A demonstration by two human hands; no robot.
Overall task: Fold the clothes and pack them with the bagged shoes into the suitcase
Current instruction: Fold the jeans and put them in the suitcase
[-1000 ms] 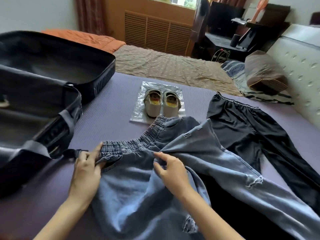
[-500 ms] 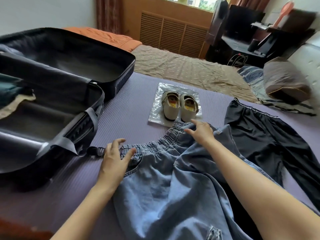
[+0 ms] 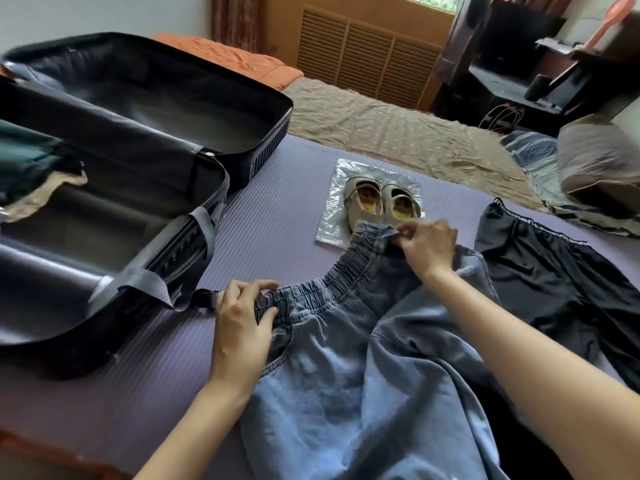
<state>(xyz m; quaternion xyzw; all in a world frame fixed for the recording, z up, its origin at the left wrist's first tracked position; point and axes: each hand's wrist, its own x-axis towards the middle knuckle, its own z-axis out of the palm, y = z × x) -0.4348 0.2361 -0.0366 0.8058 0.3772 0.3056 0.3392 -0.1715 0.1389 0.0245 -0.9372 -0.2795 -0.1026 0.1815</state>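
left hand (image 3: 242, 317) and right hand (image 3: 427, 244), spread a moment ago, now pinch the waistband ends of the jeans (image 3: 346, 393) on the bed (image 3: 277, 220), beside the suitcase (image 3: 273, 136); folding can likely start.

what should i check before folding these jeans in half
1. Left hand grips the waistband of the jeans: ok.
2. Right hand pinches its far end: ok.
3. Jeans lying flat: not ok, bunched, partly over the black trousers.
4. Waistband clear of the shoes: not ok, it hides their heels.
5. Suitcase open with room: ok.
6. Shoes bagged: not ok, they seem to sit on the plastic bag.
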